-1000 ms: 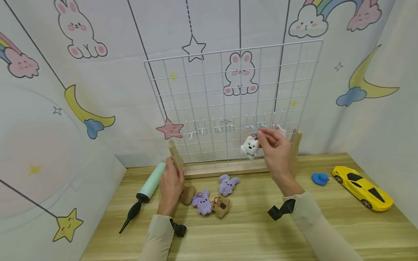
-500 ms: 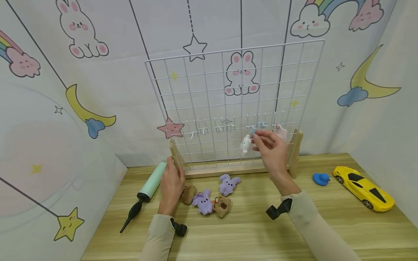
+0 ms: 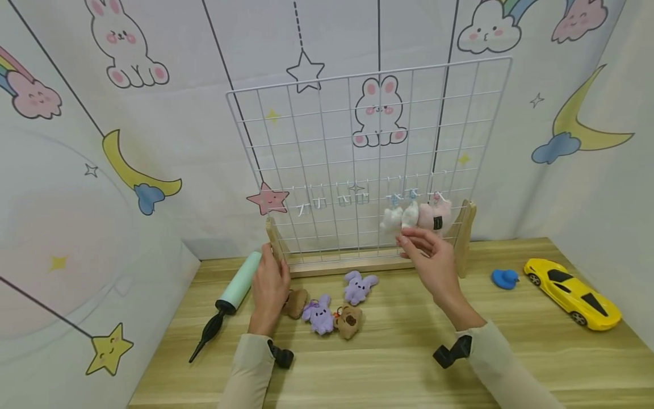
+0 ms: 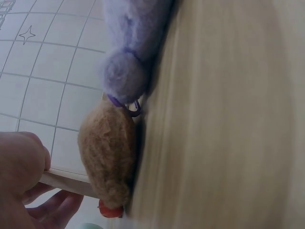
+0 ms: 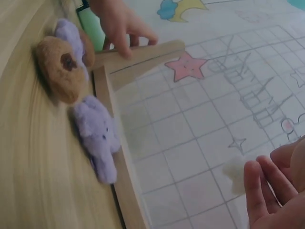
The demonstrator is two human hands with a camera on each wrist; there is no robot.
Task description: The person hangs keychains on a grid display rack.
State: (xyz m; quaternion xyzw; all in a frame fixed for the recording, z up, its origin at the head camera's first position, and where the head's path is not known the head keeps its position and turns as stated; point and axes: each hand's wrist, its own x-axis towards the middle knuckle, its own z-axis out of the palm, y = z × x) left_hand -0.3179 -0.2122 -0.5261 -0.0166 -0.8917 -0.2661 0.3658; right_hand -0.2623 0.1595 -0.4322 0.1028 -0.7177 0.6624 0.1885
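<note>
Gripping the wooden stand (image 3: 352, 267) by its left post, the left hand (image 3: 269, 284) sets thumb and fingers on opposite sides. The right hand (image 3: 434, 258) has thumb and forefinger close together at the lower edge of a white toy (image 3: 410, 217); whether they pinch it cannot be told. Above the right hand, this toy hangs at the wire rack (image 3: 327, 80) between a second white toy (image 3: 392, 219) and a pink toy (image 3: 427, 217). Between the hands, on the counter (image 3: 393, 363), lie purple toys (image 3: 321, 317) and brown toys (image 3: 349, 322), nearer the left hand.
</note>
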